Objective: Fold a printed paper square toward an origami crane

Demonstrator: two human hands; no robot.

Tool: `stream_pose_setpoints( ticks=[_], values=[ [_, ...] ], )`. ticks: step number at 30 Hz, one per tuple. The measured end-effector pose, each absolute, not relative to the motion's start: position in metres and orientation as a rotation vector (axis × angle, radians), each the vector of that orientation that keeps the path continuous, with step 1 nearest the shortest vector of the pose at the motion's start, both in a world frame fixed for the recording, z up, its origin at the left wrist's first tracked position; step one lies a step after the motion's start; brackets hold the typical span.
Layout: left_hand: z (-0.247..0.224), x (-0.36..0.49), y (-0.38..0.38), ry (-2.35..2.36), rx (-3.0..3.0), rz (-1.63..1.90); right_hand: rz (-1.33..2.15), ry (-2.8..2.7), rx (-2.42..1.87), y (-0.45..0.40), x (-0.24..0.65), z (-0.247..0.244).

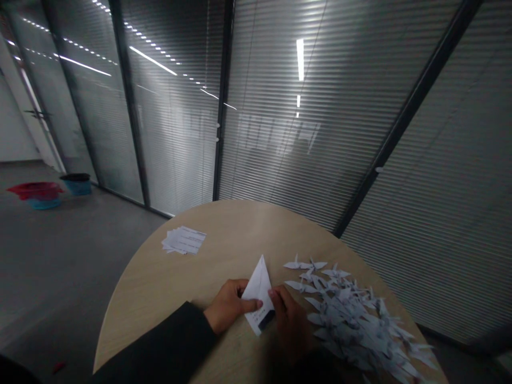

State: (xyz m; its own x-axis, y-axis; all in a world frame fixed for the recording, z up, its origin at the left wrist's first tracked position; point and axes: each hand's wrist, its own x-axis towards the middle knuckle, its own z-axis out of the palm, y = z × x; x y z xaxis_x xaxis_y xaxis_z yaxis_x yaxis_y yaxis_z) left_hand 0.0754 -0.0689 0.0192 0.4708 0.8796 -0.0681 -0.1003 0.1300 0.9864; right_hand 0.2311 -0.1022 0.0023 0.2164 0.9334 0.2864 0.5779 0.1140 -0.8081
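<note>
A folded white paper point(258, 288), kite-shaped with its long point away from me, is held between my hands above the round table. My left hand point(231, 305) grips its left side, the thumb lying across the front. At the right edge, my right hand point(291, 320) pinches the paper between thumb and fingers. Some print and a dark patch show on the paper's lower part. To the right lies a large heap of folded white paper cranes point(352, 314).
A fanned stack of printed paper sheets point(184, 240) lies at the table's back left. The wooden table point(256, 218) stands near glass partitions with blinds point(280, 133). On the floor at left are a red-lined blue bin point(42, 196) and a black-lined blue bin point(78, 185).
</note>
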Motion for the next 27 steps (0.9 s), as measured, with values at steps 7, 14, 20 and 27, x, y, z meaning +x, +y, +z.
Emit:
stream_pose_setpoints(
  ticks=[7, 14, 20, 27],
  values=[
    [0.021, 0.073, -0.065, 0.815, 1.192, 0.905, 0.652, -1.455, -1.546, -0.101, 0.234, 0.002],
    [0.018, 0.074, -0.064, 0.806, 1.174, 0.923, 0.566, -1.492, -1.547, -0.101, 0.233, 0.001],
    [0.024, 0.075, -0.066, 0.774, 1.142, 0.949, 0.536, -1.568, -1.54, -0.103, 0.234, 0.002],
    [0.023, 0.074, -0.062, 0.927, 1.016, 1.032, 0.48, -1.795, -1.47, -0.104, 0.23, -0.011]
  ],
)
